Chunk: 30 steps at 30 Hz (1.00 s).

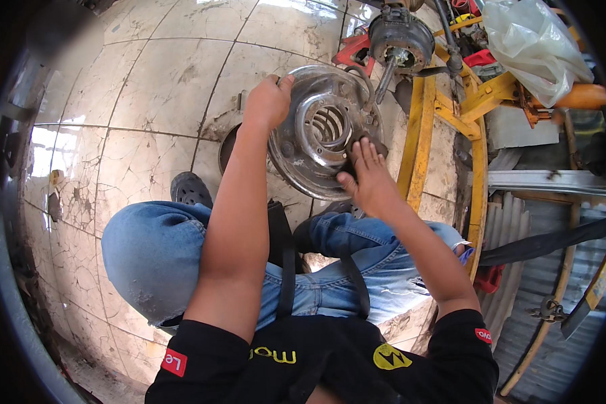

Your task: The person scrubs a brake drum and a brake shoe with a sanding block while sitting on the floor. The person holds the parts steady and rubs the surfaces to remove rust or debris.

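Observation:
A round, worn metal brake backing plate [293,145] is tilted up in front of me, with a large central hole that shows a coil spring [326,126] behind it. A dark hose [365,81] curves along its far right edge. My left hand [269,101] grips the upper left rim, the thumb over the edge. On the plate's lower right face lies my right hand [372,172], fingers stretched out and pressed flat. Something dark, perhaps a rag, shows at these fingertips; its kind is unclear.
Yellow metal frame [421,135] stands to the right. Beyond the plate are a dark hub with a shaft [402,44] and a red stand [355,54]. A clear plastic bag [535,50] hangs at upper right. Cracked tiles [148,94] cover the floor.

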### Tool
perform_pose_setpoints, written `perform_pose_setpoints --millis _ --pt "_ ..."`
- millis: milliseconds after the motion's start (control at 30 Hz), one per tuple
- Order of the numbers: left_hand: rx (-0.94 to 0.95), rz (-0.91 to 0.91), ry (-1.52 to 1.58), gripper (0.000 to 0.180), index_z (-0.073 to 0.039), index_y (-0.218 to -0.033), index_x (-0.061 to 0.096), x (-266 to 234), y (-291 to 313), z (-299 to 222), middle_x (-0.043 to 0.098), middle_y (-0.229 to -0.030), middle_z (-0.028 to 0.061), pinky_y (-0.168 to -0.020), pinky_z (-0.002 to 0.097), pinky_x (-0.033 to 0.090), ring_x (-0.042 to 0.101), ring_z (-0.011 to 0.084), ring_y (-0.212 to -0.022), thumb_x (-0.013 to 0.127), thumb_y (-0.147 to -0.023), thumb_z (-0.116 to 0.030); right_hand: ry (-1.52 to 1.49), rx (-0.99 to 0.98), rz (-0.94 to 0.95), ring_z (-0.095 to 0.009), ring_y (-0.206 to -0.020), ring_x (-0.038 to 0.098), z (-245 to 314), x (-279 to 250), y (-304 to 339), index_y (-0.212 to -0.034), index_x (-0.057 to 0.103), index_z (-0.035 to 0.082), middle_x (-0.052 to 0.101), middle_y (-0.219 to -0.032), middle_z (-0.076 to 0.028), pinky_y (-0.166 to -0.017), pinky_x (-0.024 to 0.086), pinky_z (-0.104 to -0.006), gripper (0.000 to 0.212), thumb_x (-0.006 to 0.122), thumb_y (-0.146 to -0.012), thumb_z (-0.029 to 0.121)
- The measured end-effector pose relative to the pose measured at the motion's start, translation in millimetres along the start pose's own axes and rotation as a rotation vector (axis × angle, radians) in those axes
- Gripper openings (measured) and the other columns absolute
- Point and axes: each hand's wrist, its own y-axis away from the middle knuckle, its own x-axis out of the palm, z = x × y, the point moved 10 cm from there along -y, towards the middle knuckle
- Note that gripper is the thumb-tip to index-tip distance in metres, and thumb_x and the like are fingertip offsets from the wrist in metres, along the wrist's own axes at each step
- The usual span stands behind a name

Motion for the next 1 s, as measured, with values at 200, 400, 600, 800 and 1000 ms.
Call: perform_pose_setpoints --millis 200,400,600,800,1000 --pt "0.028 -0.001 -0.031 0.059 0.004 -0.129 0.056 -1 -1 -3 0.061 -0.124 0.0276 -0.101 0.0449 0.043 0.056 0.0414 -0.119 0.043 -0.1 -0.046 -0.053 0.093 -0.028 -0.041 -0.147 0.019 -27 -6 -8 -0.149 0.026 -0.006 0.021 -0.155 -0.031 -0.119 0.017 -0.0506 0.085 0.033 -0.098 0.061" --pt "0.036 -0.015 -0.05 0.058 0.004 -0.127 0.057 -1 -5 3 0.061 -0.122 0.0283 -0.1 0.044 0.043 0.056 0.0425 -0.118 0.043 -0.1 -0.046 -0.042 -0.063 -0.02 -0.04 -0.148 0.016 15 0 3 -0.151 0.022 -0.006 0.019 -0.158 -0.027 -0.12 0.016 -0.05 0.089 0.029 -0.097 0.065" --pt "0.036 0.002 -0.044 0.058 0.005 -0.123 0.059 0 -4 -5 0.062 -0.119 0.0295 -0.099 0.0441 0.043 0.057 0.0425 -0.117 0.043 -0.1 -0.046 -0.053 -0.057 -0.021 -0.037 -0.149 0.014 17 11 8 -0.152 0.021 -0.004 0.02 -0.158 -0.024 -0.12 0.012 -0.0495 0.091 0.022 -0.096 0.069" --pt "0.054 -0.026 -0.03 0.058 0.006 -0.122 0.059 -1 -6 -6 0.062 -0.118 0.0295 -0.098 0.044 0.043 0.057 0.0425 -0.116 0.044 -0.1 -0.045 -0.011 0.074 -0.079 -0.038 -0.148 0.016 -17 1 -7 -0.151 0.022 -0.003 0.021 -0.158 -0.023 -0.12 0.013 -0.0501 0.091 0.022 -0.096 0.068" --pt "0.053 -0.015 -0.022 0.058 0.006 -0.123 0.059 -3 -3 -7 0.062 -0.118 0.0296 -0.098 0.0437 0.043 0.057 0.0425 -0.116 0.043 -0.1 -0.045 -0.067 0.073 -0.017 -0.039 -0.148 0.015 -26 -3 -10 -0.152 0.02 -0.004 0.019 -0.158 -0.026 -0.12 0.013 -0.05 0.088 0.022 -0.098 0.066"
